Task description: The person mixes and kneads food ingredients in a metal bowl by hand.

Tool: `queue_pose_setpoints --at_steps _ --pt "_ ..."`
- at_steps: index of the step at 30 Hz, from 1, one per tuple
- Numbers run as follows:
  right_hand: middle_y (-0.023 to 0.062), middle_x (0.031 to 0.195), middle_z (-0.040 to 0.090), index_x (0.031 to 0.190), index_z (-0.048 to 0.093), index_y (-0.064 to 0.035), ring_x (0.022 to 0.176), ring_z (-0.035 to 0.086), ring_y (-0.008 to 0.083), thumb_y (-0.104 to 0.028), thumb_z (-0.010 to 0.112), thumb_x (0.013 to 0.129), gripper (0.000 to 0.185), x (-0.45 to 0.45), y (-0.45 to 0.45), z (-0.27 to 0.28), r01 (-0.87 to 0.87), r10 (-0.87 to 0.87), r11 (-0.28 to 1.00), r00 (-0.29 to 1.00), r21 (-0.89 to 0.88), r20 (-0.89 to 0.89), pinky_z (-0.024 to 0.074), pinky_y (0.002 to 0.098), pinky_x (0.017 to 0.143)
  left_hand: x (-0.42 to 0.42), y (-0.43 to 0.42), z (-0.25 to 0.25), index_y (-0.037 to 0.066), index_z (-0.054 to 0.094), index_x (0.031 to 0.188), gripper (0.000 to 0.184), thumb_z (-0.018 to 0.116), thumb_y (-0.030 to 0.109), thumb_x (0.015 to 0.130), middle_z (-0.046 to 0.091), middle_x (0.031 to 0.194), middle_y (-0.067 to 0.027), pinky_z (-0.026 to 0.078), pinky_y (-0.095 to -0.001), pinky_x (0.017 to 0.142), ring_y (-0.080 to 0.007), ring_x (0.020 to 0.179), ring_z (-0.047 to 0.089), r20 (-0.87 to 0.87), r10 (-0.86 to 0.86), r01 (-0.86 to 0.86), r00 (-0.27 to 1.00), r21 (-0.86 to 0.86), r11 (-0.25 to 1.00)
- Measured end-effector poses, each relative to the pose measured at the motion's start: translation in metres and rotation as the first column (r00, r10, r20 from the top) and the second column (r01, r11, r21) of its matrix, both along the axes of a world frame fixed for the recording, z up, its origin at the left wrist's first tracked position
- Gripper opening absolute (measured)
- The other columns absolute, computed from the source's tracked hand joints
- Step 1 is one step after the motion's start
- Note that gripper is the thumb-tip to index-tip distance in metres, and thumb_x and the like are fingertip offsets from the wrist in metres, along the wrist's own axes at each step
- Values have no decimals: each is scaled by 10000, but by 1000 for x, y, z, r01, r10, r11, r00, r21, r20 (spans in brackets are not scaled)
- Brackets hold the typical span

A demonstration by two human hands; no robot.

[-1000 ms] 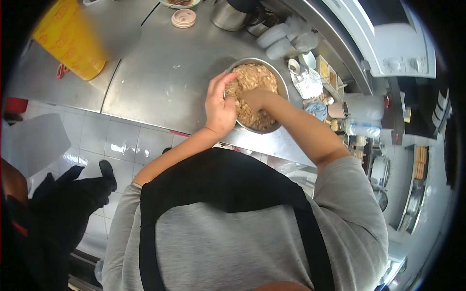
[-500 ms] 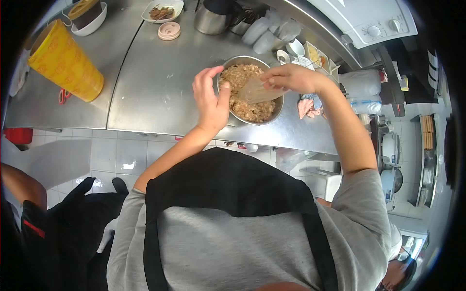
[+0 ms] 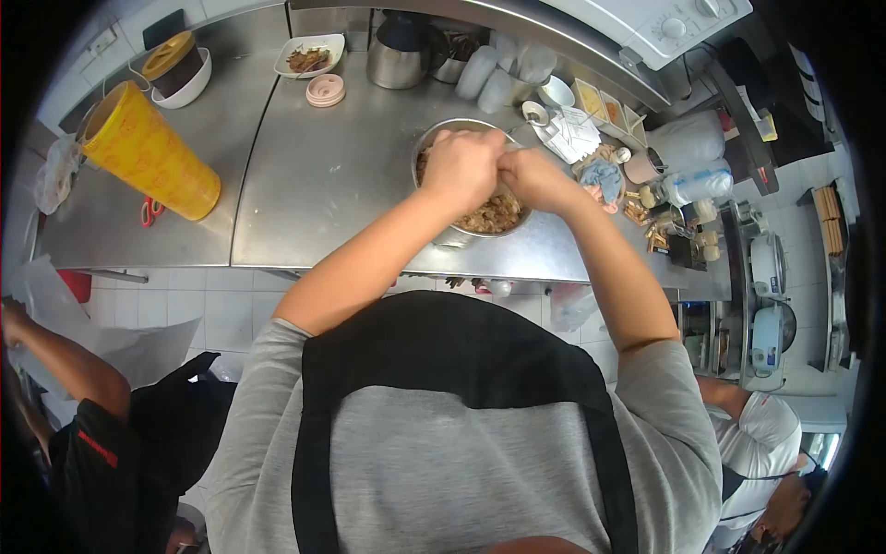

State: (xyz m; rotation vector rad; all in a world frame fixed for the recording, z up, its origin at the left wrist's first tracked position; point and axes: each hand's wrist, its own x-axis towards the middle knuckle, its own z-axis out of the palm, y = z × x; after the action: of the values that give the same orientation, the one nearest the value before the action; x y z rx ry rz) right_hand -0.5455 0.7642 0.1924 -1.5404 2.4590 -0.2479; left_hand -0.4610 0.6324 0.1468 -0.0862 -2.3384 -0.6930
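A round metal bowl (image 3: 452, 238) stands near the counter's front edge, holding a brown, crumbly, moist-looking food mixture (image 3: 494, 215). Over its middle my left hand (image 3: 464, 169) is bent with its fingers curled forward and down, covering much of the food. My right hand (image 3: 537, 178) is closed like a fist and meets the left at the fingertips, above the bowl's right side. Whatever lies between the fingers is hidden by the backs of both hands. The translucent plastic piece seen earlier cannot be made out.
A yellow patterned cylinder (image 3: 157, 157) and red-handled scissors (image 3: 150, 210) are on the left. Behind the bowl stand a metal jug (image 3: 395, 63), a pink lid (image 3: 325, 90) and a dish of food (image 3: 309, 57). Cloths (image 3: 602, 177) lie right. People are on both sides.
My left hand has moved from the bowl's left rim over its middle. My right hand has closed and met it; the translucent plastic is out of sight. The view has shifted slightly.
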Motion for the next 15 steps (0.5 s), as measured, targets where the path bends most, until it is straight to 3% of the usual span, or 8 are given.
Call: queue_pose_setpoints --at_steps 1,3,5,7,11,15 --pt "147 929 675 1006 678 -48 859 646 275 -168 565 842 232 3 1 -1 -4 4 1000 999 7 -45 491 349 800 3 5 11 69 562 806 77 566 145 801 653 749 -119 441 -419 723 -278 757 640 -80 -17 14 997 -42 999" --pt "132 925 681 1027 673 -63 843 650 278 -166 568 847 233 -2 8 -31 -139 110 941 988 -308 -110 488 359 816 9 17 29 71 554 777 59 567 128 767 639 720 -110 433 -418 715 -273 732 633 -176 -79 58 981 -124 991" --pt "117 920 686 1049 669 -78 826 654 281 -164 572 851 237 -7 12 -57 -277 192 769 960 -576 -206 485 370 833 13 30 42 77 551 757 47 565 115 734 625 694 -103 425 -412 711 -266 709 624 -207 -162 119 965 -205 971" --pt "107 948 683 1076 655 -80 851 651 263 -183 571 859 255 -3 15 -56 -253 195 776 967 -578 -162 482 361 842 12 45 38 82 552 759 65 565 122 710 614 681 -90 419 -400 718 -260 704 617 -245 -208 145 947 -254 956" --pt "89 1003 676 1130 628 -83 901 645 228 -219 569 875 295 21 20 -39 -44 60 923 998 -383 31 477 343 861 18 63 29 84 556 764 65 555 125 713 604 683 -69 408 -383 746 -242 717 598 -245 -279 209 928 -277 938" --pt "71 1058 669 1185 600 -86 951 639 193 -256 567 891 340 22 -1 -54 59 -19 945 992 -322 124 471 326 880 21 73 25 82 564 782 79 556 128 719 600 685 -53 394 -363 748 -222 711 583 -285 -324 245 902 -280 928"
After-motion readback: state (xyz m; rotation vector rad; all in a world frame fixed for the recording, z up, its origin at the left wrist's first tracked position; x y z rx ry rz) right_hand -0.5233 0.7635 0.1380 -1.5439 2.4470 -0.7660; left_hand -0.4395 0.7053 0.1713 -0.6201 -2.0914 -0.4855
